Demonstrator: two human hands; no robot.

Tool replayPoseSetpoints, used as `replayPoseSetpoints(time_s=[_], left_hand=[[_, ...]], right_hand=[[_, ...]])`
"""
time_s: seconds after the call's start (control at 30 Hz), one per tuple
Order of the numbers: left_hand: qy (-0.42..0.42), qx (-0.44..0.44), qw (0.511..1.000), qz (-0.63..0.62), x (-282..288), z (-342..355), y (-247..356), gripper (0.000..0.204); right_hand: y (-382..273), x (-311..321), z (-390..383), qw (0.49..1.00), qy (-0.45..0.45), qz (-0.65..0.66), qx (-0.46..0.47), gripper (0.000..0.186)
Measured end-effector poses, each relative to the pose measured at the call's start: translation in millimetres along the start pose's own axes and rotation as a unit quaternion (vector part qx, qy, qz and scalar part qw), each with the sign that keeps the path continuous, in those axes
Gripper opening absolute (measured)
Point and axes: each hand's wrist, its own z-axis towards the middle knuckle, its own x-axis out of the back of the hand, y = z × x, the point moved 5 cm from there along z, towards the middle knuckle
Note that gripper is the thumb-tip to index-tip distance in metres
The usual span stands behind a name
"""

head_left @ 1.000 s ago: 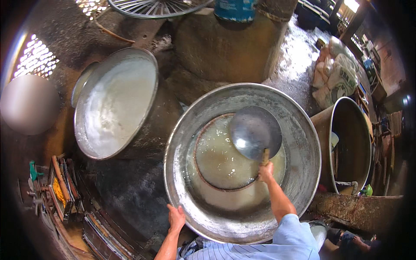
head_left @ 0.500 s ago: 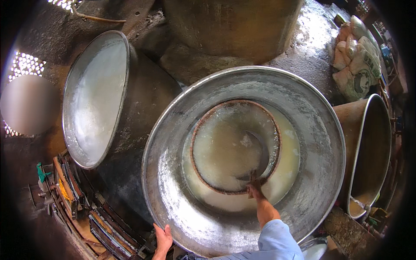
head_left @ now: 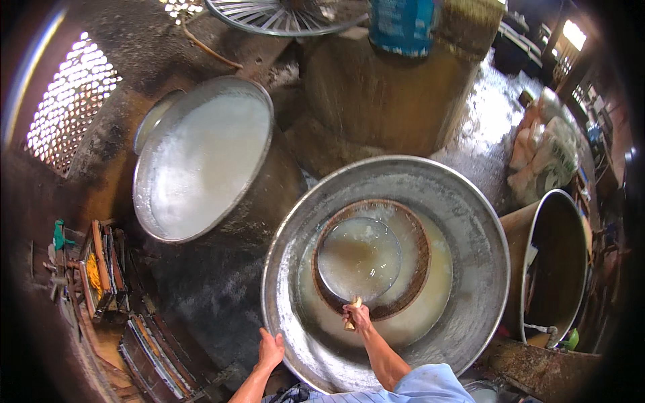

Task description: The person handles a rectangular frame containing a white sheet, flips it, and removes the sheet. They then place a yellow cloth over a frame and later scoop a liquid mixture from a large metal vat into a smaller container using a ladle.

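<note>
A large metal basin (head_left: 473, 269) in front of me contains cloudy, pale yellowish liquid (head_left: 438, 282). Within it sits a round basket-like ring (head_left: 418, 238) with a brown rim. My right hand (head_left: 358, 317) is closed round the short wooden handle (head_left: 353, 314) of a wide, round ladle (head_left: 363, 252). The ladle's bowl lies inside the ring and holds cloudy liquid. At the basin's near left edge, my left hand (head_left: 270, 347) grips the rim, its fingers partly hidden.
Left of the basin stands a tilted-looking vat (head_left: 205, 161) of whitish liquid. Stacked wooden frames (head_left: 158, 356) lie at the lower left. Another deep vat (head_left: 554, 269) stands right, with sacks (head_left: 547, 151) behind it. A blue container (head_left: 402, 27) rests on a brown block at the back.
The ladle, partly sunk before, now shows its whole round bowl full of liquid. My right hand has moved left and toward me. The view has shifted, showing more of the background.
</note>
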Motion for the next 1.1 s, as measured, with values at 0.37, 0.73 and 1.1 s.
replayPoseSetpoints(time_s=[0.37, 0.73, 1.1], left_hand=[[-0.061, -0.004, 0.996, -0.068, 9.7, 3.5, -0.1, 0.052], [-0.088, -0.058, 0.989, -0.104, 14.5, -4.1, -2.3, 0.048], [-0.062, -0.085, 0.988, -0.116, 12.9, -1.4, -20.0, 0.058]], right_hand=[[-130.0, -204.1, -155.2, 0.989, 0.016, -0.033, 0.141, 0.005], [-215.5, -441.6, -175.6, 0.970, -0.056, -0.051, 0.231, 0.004], [-199.7, -544.0, -351.5, 0.607, 0.004, -0.440, 0.662, 0.035]])
